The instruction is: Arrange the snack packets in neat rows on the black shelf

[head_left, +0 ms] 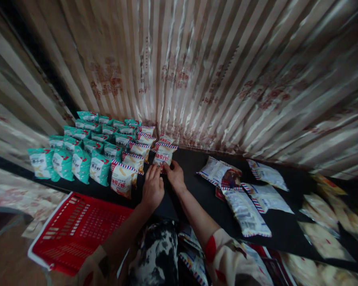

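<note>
A white snack bag (164, 154) with a red-and-blue striped top edge stands upright on the black shelf (186, 167). My left hand (153, 187) closes its fingers at the bag's lower left edge. At the lower right edge, my right hand (175, 174) pinches the same bag. Just behind it stands another white snack bag (166, 138), mostly covered. To the left runs a column of matching striped bags, the nearest being a cream-and-red snack bag (123, 178). Farther left, several teal snack bags (81, 165) stand in rows.
Loose white bags (246, 210) lie flat on the shelf to the right, with clear-wrapped pale food packs (323, 240) beyond them. A red basket (86, 226) sits below the shelf at left. Striped, wrinkled sheeting (191, 79) hangs behind everything.
</note>
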Motion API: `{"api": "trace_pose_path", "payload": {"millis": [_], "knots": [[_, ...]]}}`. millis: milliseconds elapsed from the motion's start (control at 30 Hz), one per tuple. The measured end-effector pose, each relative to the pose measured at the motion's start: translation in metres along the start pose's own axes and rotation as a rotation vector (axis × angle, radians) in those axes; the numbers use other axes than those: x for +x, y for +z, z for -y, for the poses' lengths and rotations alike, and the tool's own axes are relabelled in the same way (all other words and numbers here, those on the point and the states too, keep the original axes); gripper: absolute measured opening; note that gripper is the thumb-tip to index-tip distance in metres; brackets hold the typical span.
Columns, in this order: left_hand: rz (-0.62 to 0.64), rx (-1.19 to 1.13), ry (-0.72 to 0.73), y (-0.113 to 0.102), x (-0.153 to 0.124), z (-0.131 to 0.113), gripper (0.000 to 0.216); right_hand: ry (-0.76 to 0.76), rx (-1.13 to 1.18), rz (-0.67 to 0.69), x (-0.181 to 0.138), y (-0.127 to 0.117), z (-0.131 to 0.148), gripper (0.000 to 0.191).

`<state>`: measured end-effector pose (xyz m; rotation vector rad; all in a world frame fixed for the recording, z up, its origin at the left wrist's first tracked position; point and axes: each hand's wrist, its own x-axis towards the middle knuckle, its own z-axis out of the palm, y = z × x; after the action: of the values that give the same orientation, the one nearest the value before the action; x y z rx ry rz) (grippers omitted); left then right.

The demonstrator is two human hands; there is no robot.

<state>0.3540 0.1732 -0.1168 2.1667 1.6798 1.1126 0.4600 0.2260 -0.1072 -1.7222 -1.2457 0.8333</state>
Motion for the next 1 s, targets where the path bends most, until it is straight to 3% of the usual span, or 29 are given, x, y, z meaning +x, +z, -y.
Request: {"api": "trace_pose_path", "payload": {"millis": [167,433,800,1000], "knots": [[0.007,-0.009,-0.015,0.008,0.011,0.009,0.043,0.022,-0.103,-0.025,0.008,0.006,0.009,0.044],[0.022,-0.004,0.0,0.015,0.008,0.021,0.044,0.029,-0.182,0.047,0.014,0.009,0.006,0.042],[-0.032,0.005,0.08,0.021,0.0,0.026,0.041,-0.034,0.06,0.004,0.007,0.009,-0.012,0.049],[-0.069,-0.032,0.1,0.01,-0.012,0.014,0.037,-0.069,0.096,-0.055,-0.02,-0.011,-0.018,0.045]]}}
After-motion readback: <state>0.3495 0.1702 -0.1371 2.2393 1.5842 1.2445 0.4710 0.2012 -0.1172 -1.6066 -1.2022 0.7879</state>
